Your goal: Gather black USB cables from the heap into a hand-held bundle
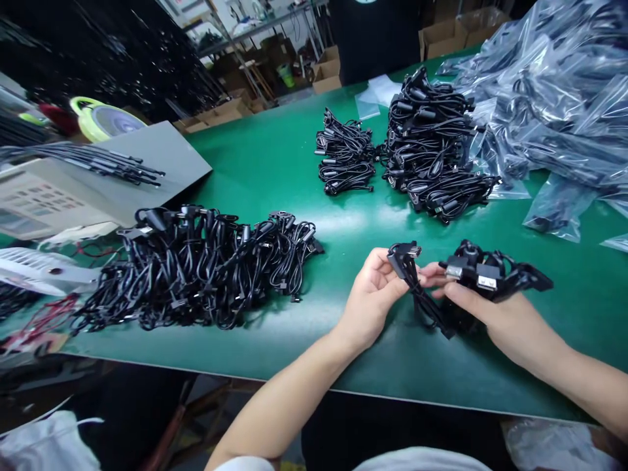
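Note:
Near the front of the green table [294, 347], my left hand [370, 297] pinches a folded black cable bundle [424, 304] just below its connector end. My right hand [490, 311] is wrapped round several black cables [507, 278], with silver USB plugs facing up and left. Its fingertips reach the bundle in my left hand. A long pile of coiled black cables [196, 275] lies to the left of my hands. Beyond them sit a smaller pile [346, 154] and a larger stacked pile [432, 144] of tied cables.
Clear plastic bags [559, 111] with dark contents heap at the right. A grey machine [112, 176] with cables on top, a white fan [44, 269] and red wires [42, 324] stand at the left. A person in dark clothes [380, 36] is across the table.

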A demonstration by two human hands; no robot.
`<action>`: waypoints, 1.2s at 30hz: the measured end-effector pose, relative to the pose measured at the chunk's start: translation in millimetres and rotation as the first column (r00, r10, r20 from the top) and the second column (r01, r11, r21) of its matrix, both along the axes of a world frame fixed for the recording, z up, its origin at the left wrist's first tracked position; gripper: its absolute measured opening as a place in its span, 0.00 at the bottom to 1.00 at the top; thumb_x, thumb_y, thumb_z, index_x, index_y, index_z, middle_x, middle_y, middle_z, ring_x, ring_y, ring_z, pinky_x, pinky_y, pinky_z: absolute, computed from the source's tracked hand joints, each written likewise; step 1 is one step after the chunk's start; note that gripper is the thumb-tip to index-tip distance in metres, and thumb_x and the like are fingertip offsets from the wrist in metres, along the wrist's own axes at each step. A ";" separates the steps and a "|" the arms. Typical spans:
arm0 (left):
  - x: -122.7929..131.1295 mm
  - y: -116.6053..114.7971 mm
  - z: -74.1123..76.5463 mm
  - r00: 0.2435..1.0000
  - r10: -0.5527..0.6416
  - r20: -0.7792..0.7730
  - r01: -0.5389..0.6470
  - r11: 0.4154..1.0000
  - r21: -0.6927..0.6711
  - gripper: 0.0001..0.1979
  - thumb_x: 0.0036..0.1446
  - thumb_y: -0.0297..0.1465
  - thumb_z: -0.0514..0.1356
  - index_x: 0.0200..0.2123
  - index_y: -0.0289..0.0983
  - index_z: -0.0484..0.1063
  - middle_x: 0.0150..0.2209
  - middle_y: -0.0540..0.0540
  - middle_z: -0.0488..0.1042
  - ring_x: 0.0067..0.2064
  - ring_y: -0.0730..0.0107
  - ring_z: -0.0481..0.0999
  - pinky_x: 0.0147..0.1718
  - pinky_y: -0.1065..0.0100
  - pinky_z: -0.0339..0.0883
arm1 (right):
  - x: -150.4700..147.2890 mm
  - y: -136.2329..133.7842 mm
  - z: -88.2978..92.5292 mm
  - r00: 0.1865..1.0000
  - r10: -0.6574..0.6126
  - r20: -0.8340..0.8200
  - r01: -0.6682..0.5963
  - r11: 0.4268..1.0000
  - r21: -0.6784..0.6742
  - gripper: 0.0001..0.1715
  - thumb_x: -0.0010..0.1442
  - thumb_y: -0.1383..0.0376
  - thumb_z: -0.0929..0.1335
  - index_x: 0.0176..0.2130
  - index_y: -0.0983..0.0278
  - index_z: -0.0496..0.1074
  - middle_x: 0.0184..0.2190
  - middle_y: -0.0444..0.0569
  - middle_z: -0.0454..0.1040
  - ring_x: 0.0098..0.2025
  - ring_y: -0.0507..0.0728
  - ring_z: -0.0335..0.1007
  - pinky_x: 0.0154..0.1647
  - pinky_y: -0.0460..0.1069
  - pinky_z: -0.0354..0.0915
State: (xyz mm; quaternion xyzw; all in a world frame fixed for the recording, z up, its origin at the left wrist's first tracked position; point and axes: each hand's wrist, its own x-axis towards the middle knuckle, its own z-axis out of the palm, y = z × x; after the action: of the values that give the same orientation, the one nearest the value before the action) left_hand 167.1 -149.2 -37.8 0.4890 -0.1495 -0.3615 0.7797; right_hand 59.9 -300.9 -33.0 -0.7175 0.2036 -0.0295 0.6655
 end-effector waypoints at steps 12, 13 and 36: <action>2.2 7.0 -2.4 0.997 -0.065 -0.035 0.065 0.998 -0.010 0.16 0.52 0.37 0.71 0.39 0.37 0.72 0.38 0.48 0.78 0.41 0.71 0.76 0.47 0.69 0.67 | -0.5 -2.2 1.3 0.986 0.112 -0.126 -0.126 0.986 -0.108 0.20 0.51 0.47 0.75 0.38 0.57 0.81 0.39 0.48 0.82 0.46 0.69 0.76 0.53 0.64 0.67; 2.4 6.0 -2.6 0.996 -0.069 -0.056 0.068 0.997 -0.019 0.16 0.51 0.36 0.72 0.38 0.37 0.72 0.38 0.48 0.77 0.41 0.72 0.76 0.46 0.69 0.67 | -1.3 -1.5 0.1 0.982 0.114 -0.148 -0.127 0.988 -0.087 0.21 0.50 0.47 0.76 0.39 0.56 0.81 0.40 0.48 0.82 0.46 0.69 0.76 0.54 0.65 0.67; 5.3 7.2 -1.2 0.995 -0.086 -0.056 0.087 0.996 0.004 0.13 0.53 0.36 0.70 0.40 0.37 0.76 0.39 0.49 0.75 0.40 0.73 0.72 0.46 0.70 0.64 | -2.4 -4.5 -9.5 0.992 0.111 -0.055 -0.099 0.977 0.190 0.19 0.52 0.52 0.78 0.37 0.61 0.75 0.32 0.45 0.74 0.35 0.58 0.69 0.38 0.53 0.67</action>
State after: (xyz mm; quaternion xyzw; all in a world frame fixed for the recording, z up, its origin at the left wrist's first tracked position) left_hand 172.4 -142.0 -39.1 0.4741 -0.1474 -0.4089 0.7657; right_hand 57.6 -305.4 -42.5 -0.6624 0.1890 0.0486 0.7233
